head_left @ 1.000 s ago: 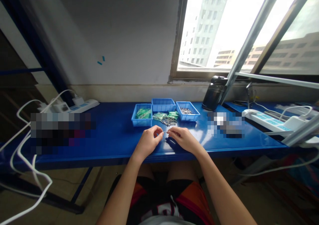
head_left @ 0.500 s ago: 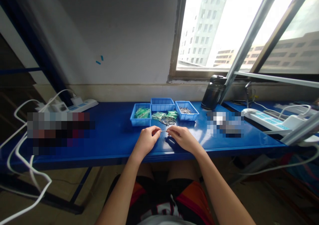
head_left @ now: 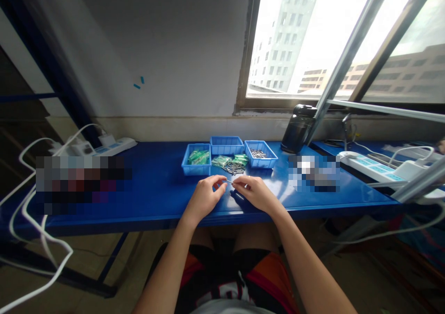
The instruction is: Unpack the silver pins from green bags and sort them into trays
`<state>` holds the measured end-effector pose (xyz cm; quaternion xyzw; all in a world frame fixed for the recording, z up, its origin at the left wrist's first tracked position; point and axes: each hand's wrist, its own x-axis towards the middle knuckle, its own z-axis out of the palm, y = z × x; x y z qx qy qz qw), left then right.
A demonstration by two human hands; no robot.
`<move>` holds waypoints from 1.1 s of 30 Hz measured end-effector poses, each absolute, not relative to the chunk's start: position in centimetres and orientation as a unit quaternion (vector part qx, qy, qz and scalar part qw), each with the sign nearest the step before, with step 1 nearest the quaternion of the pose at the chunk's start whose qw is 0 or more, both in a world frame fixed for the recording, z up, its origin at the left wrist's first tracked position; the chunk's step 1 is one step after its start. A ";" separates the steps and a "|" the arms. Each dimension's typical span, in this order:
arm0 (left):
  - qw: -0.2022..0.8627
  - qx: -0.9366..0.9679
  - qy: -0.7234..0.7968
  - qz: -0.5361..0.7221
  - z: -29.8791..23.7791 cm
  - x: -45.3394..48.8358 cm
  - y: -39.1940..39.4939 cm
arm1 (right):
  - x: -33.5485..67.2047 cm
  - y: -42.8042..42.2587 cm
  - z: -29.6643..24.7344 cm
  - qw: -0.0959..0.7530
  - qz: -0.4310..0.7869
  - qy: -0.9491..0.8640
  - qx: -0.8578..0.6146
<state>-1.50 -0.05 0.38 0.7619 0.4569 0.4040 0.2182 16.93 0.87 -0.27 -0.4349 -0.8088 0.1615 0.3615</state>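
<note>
Over the blue table, my right hand (head_left: 255, 191) pinches a thin metal piece (head_left: 230, 181), slim and shiny like a small screw. It points out to the left from my fingertips. Facing it, my left hand (head_left: 207, 194) has thumb and forefinger apart around the free end; whether they touch it I cannot tell. Just beyond my hands lies a pile of small dark metal pieces (head_left: 234, 167), with green-printed clear plastic bags (head_left: 221, 161) beside it.
A blue bin (head_left: 196, 169) holds green bags, and another blue bin (head_left: 260, 163) holds small metal pieces. A third blue bin (head_left: 226, 143) stands behind. There is a black bottle (head_left: 297, 129) at right, with power strips (head_left: 373, 165) and white cables at the sides.
My left thumb and forefinger have parted from their pinch on the thin metal piece. It now tilts slightly up at its left end, still in my right fingers.
</note>
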 end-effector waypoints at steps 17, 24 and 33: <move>0.257 0.808 0.390 0.360 0.8 -1.3 -0.3 | 17.0 1.1 -0.6 0.329 0.159 -0.832 -0.417; 0.247 0.773 0.435 0.390 0.7 -1.3 -0.4 | 16.9 1.1 -0.4 0.340 0.176 -0.814 -0.438; 0.252 0.790 0.432 0.355 0.8 -1.2 -0.4 | 16.8 0.3 0.5 0.350 0.190 -0.806 -0.438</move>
